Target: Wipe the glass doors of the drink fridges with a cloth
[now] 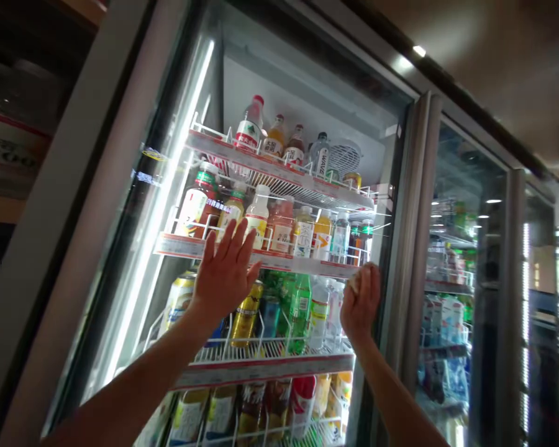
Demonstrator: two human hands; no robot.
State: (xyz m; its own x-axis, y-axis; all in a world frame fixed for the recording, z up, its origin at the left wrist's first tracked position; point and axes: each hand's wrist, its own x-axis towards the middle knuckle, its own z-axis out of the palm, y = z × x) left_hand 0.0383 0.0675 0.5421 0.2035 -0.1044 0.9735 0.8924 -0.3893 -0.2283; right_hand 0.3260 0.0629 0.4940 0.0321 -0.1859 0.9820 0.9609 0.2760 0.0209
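My left hand (226,267) is raised with its fingers stretched out, flat at or close to the glass door (279,81) of a drinks fridge. Contact with the glass cannot be made out for certain. On the right, near the door's side frame, my right hand (362,298) is closed. A small pale bit shows between its fingers, too little to name. Behind the glass, in line with my left hand, are a white-capped bottle (258,214) and a gold can (247,313). A green bottle (300,310) stands between the two hands on the shelf below.
Wire shelves hold several bottles, with a red-capped bottle (250,124) on the top one. A grey vertical door frame (412,248) separates this door from another glass-fronted fridge (451,267) at right. Bright light strips and reflections cross the glass. Dark shelving (9,143) stands at left.
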